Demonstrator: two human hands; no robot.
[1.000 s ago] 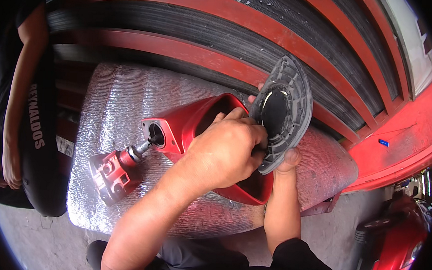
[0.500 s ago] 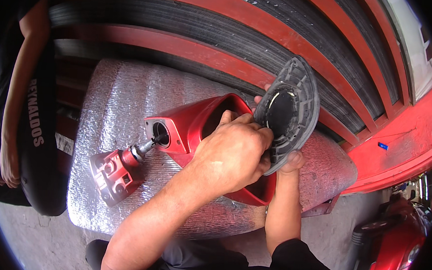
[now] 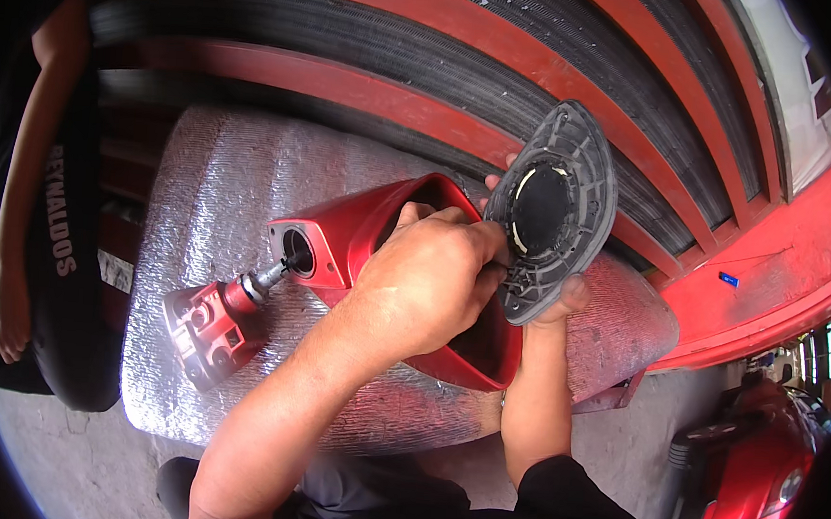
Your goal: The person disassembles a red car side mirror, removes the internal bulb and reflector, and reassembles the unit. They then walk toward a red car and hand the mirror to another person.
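Observation:
My right hand (image 3: 560, 304) grips a dark grey mirror backing plate (image 3: 577, 179) from behind, thumb at its lower edge and fingertips past its left edge. The plate's ribbed back, with a round black centre and pale strips around it, is turned toward me. My left hand (image 3: 434, 270) is closed in a pinch at the plate's left edge; what its fingertips hold is hidden. Below that hand lies a red mirror housing (image 3: 336, 231), its wide opening facing right. A red mounting foot (image 3: 211, 328) with a metal stem lies at the round hole in the housing's left end.
A silver foil-padded surface (image 3: 206, 190) bears the housing. Red slats (image 3: 369, 85) with black mesh rise behind it. Another person's arm (image 3: 25, 188) hangs at the left. A small blue object (image 3: 728, 280) lies on a red ledge at right, above a red vehicle (image 3: 755, 471).
The backing plate has tilted, so more of its ribbed back and round centre shows. My left hand has shifted slightly left and stays close to the plate's edge.

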